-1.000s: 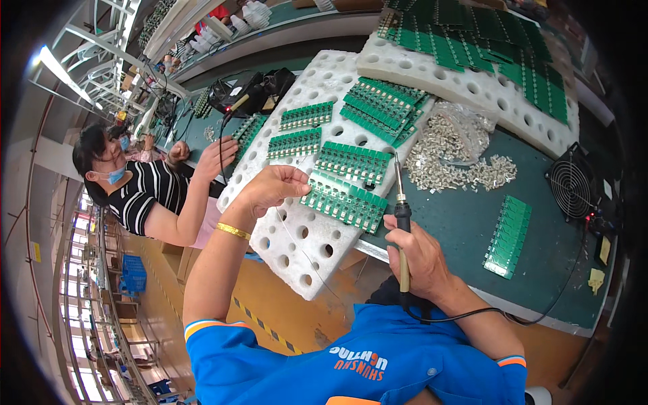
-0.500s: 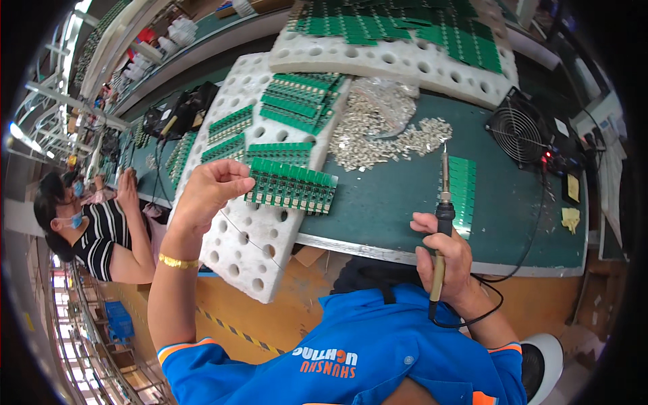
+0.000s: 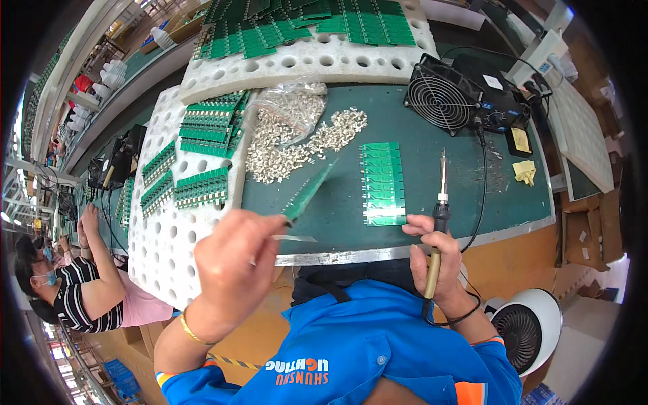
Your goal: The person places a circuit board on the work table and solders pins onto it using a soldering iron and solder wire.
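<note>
My left hand (image 3: 236,260) pinches the end of a green circuit board (image 3: 312,192), tilted nearly edge-on above the near side of the green-topped bench. In my right hand (image 3: 437,260) is a soldering iron (image 3: 440,223), its metal tip pointing up and away from me. A second green board panel (image 3: 383,185) lies flat on the bench, left of the iron. Beyond the held board, small silvery-white parts (image 3: 266,158) are heaped, partly in a clear plastic bag (image 3: 300,104).
White foam sheets carry boards: one on the left (image 3: 160,239), one at the back (image 3: 283,64). A black fan (image 3: 439,101) and a soldering station (image 3: 496,104) stand back right, near a yellow sponge (image 3: 520,140). Another person (image 3: 88,283) sits at the left.
My left hand has brought the circuit board off the foam sheet, toward me, and turned it from face-up to nearly edge-on. The view has shifted right. My right hand still holds the soldering iron.
</note>
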The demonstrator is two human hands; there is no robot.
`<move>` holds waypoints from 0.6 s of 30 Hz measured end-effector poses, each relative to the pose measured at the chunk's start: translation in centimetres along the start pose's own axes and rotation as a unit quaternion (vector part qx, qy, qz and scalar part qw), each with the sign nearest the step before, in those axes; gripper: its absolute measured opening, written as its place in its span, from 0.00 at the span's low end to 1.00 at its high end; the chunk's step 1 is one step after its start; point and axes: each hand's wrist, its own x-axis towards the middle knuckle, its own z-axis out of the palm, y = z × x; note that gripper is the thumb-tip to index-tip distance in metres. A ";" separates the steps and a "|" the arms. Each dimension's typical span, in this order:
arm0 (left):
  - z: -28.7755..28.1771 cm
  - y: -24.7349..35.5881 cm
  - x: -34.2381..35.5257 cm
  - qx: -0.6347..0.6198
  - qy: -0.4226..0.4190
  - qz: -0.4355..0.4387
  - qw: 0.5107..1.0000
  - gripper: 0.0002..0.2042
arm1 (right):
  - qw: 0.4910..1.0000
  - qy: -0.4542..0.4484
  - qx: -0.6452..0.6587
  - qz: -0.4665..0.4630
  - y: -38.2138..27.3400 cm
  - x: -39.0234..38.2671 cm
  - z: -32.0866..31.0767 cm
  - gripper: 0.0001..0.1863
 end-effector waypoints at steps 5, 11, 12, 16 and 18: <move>3.2 1.0 -1.4 0.065 -0.016 0.132 0.989 0.12 | 1.000 0.010 0.009 0.009 0.3 -0.6 -0.7 0.17; 6.0 1.0 -2.7 0.102 -0.039 0.212 0.971 0.13 | 1.000 0.009 0.008 0.014 0.6 -0.8 -0.6 0.17; 6.5 0.9 -2.9 0.102 -0.030 0.217 0.970 0.12 | 1.000 0.012 0.007 0.015 0.7 -0.9 -0.6 0.17; 7.8 0.4 -3.8 0.103 -0.030 0.217 0.970 0.10 | 1.000 0.011 0.000 0.017 0.7 -0.9 -0.5 0.17; 8.2 0.4 -4.2 0.101 -0.042 0.220 0.969 0.10 | 1.000 0.009 0.005 0.022 0.7 -1.0 -0.5 0.17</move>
